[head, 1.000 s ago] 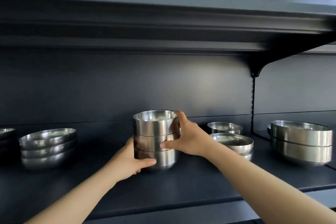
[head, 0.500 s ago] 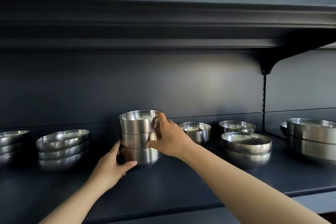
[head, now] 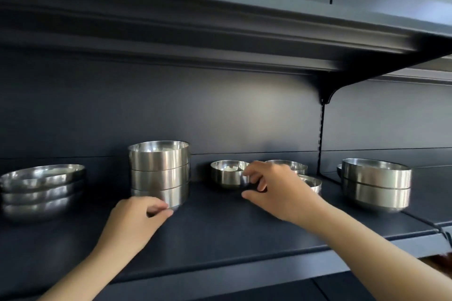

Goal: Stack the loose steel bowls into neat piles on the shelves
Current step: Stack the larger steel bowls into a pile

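Note:
A pile of three straight-sided steel bowls (head: 159, 173) stands on the dark shelf (head: 220, 239), left of centre. My left hand (head: 135, 219) lies at the foot of that pile, fingers loosely curled, thumb tip by the bottom bowl. To the right sits a small round steel bowl (head: 226, 175), on its own. My right hand (head: 276, 188) has its fingers spread beside this bowl: the index fingertip is at its right rim and the thumb is low in front. It grips nothing.
A pile of shallow bowls (head: 41, 190) sits at the far left. Behind my right hand are two more bowls (head: 314, 182), partly hidden. Two large stacked bowls (head: 375, 183) stand right of the bracket upright (head: 321, 134). An upper shelf (head: 220, 32) hangs low overhead.
My right hand let go of the pile of three and moved right to the small bowl. My left hand slid back from the bottom bowl. The view shifted.

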